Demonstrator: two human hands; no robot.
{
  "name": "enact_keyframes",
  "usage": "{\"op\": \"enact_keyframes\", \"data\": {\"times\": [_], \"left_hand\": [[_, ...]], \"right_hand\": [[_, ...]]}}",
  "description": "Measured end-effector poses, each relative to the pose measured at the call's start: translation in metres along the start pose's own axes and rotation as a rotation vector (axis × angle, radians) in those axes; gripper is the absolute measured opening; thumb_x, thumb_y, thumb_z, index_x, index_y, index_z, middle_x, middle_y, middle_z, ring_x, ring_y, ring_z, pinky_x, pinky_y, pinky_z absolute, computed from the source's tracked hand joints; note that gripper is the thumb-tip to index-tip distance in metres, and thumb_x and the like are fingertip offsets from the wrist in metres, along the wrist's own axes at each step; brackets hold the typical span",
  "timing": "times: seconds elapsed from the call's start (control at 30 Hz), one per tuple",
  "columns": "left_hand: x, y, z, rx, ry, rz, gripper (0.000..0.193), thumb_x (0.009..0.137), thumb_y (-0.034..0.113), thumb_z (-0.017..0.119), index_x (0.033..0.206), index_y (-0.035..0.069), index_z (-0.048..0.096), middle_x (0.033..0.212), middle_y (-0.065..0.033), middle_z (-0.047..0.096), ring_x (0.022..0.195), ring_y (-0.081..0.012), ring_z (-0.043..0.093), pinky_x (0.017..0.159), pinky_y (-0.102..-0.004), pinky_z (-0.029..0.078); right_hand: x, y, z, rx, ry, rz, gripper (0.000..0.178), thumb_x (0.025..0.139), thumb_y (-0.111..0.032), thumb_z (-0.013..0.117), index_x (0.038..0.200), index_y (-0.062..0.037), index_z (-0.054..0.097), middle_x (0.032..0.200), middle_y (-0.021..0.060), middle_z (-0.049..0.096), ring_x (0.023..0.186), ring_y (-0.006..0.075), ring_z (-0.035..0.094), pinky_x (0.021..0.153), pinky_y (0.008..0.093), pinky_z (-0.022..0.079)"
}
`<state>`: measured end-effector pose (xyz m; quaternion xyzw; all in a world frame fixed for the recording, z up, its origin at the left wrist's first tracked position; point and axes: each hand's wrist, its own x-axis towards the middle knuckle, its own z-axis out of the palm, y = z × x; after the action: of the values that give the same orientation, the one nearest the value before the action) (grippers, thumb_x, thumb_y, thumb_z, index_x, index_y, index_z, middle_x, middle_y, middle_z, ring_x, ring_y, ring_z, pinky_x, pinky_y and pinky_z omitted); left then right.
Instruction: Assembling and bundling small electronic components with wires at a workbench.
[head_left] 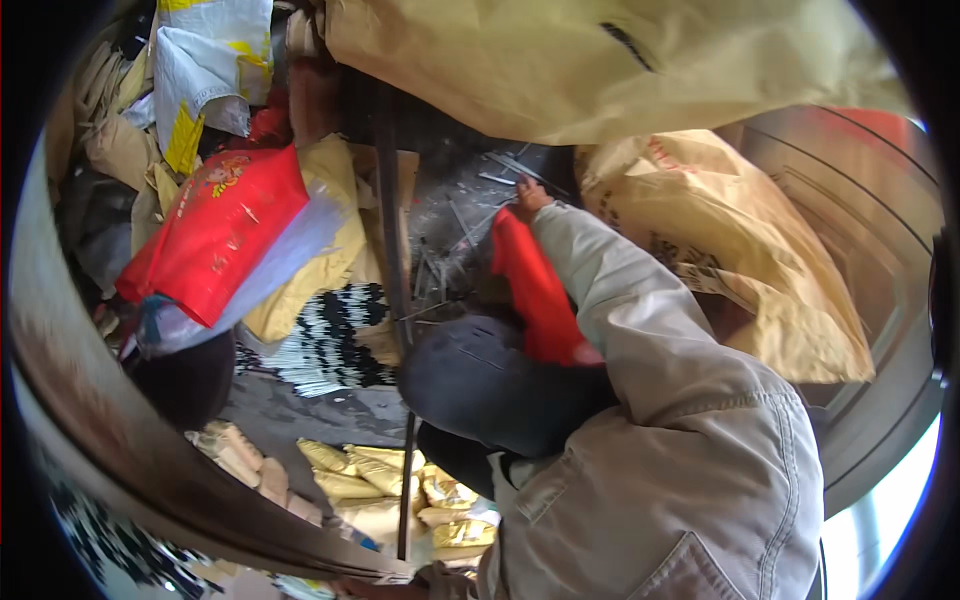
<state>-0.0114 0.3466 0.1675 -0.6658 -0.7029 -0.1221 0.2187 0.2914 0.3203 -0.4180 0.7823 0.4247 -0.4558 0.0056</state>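
My right hand [533,196] reaches down to the dark floor, its fingers bunched at several thin silvery strips [497,180]. Whether a strip is between the fingers is too small to make out. A red bag or cloth [540,295] hangs along the inside of my right forearm, its upper tip beside the hand and its lower end by my dark-trousered knee [500,375]. At the bottom edge my left hand [375,590] is mostly cut off; it lies by the curved rim [290,545], its fingers unclear.
A large tan sack [720,250] leans at the right, under another tan sheet or sack [600,70]. On the left lie a red printed bag [225,225], a white-and-yellow sack [205,75] and black-and-white strips [330,340]. A dark upright bar [390,200] divides the space. Gold packets [370,470] lie below.
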Motion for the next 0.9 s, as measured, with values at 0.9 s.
{"op": "enact_keyframes", "data": {"times": [0.9], "left_hand": [[0.005, -0.087, 0.051, 0.358, -0.022, 0.154, 0.024, 0.083, 0.023, 0.063, 0.099, 0.006, 0.06, 0.075, -0.0121, 0.063, 0.062, -0.024, 0.056, 0.056, -0.033, 0.047]], "right_hand": [[0.111, -0.064, 0.057, -0.123, -0.056, 0.151, 0.052, 0.073, -0.028, 0.06, 0.123, -0.0204, 0.05, 0.133, 0.0109, 0.039, 0.124, 0.0298, 0.037, 0.103, 0.0472, 0.025]]}}
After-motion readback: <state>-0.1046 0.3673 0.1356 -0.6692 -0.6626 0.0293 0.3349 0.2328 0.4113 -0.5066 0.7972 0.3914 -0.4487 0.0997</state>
